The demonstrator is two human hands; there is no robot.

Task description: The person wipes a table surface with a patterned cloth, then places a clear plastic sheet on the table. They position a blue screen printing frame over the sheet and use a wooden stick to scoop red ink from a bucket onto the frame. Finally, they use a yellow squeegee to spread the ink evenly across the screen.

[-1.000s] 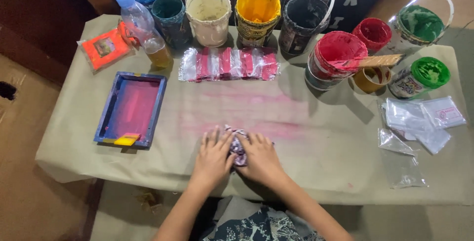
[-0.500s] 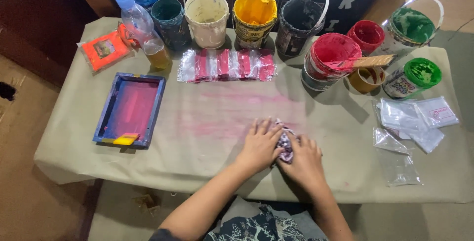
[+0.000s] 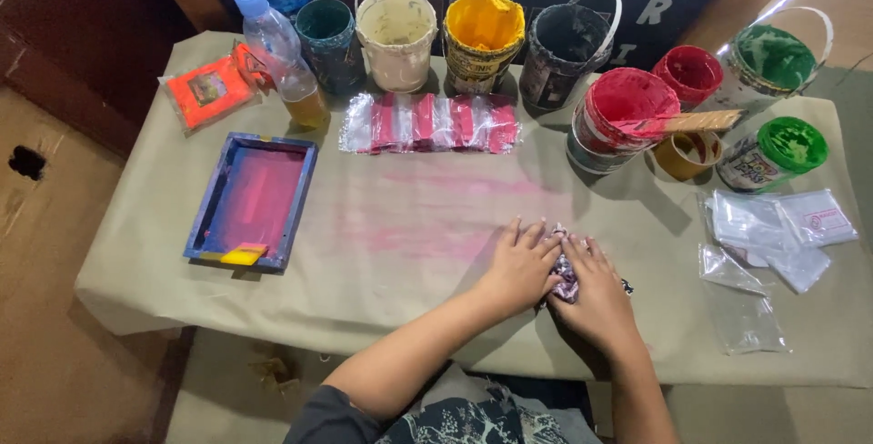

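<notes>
Both hands, left hand and right hand, press flat with spread fingers on a crumpled stained rag on the paper-covered bench; most of the rag is hidden between them. Behind the rag stand nine paint tubs in a row, and one clear bottle. Left of the rag lies one blue printing frame; an orange packet lies beyond it. Right of the rag sit several clear plastic bags, their count unclear
</notes>
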